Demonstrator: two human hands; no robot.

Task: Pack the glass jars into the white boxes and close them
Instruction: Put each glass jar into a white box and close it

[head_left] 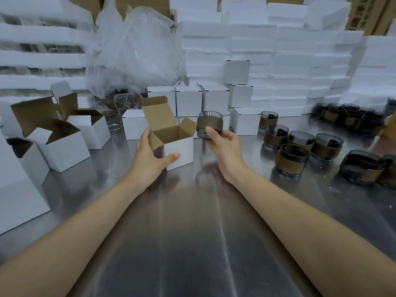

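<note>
We held a jar (206, 125) just above the table (192, 232), right beside the open box (179, 151), with our right hand (222, 144) curled round its brown band. Our left hand (150, 155) gripped the box, thumb on its front and fingers on its left side. More jars (293, 161) stood to the right, and closed boxes (188, 100) stood behind.

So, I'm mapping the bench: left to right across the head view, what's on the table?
Empty open boxes → left hand gripping the open white box → glass jar in the right hand → wrapped jars waiting.

Rightmost jar (390, 170) cut off by frame edge; far jars (351, 116) blurred.
</note>
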